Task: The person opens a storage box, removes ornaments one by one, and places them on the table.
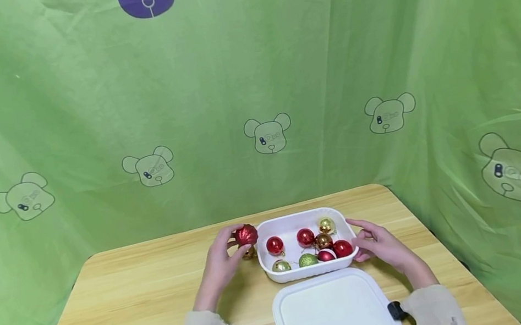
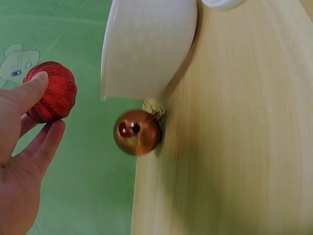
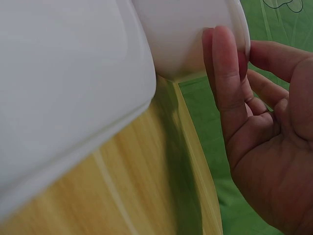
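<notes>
A ridged red ball (image 1: 246, 234) is pinched between thumb and fingers of the left hand (image 1: 220, 265), just above the left rim of the white box (image 1: 301, 275). In the left wrist view the same red ball (image 2: 56, 93) shows in the fingertips. Beside the box's left end, a copper-gold ball (image 2: 137, 132) lies on the table. Inside the box are several red, gold and green balls, among them a green glittery one (image 1: 307, 259). My right hand (image 1: 385, 248) touches the box's right end, its fingers against the wall (image 3: 183, 49) and rim.
A white lid (image 1: 336, 313) lies flat on the wooden table (image 1: 159, 293), directly in front of the box. Behind the table and along its right side hangs a green curtain (image 1: 213, 180) with bear-face prints.
</notes>
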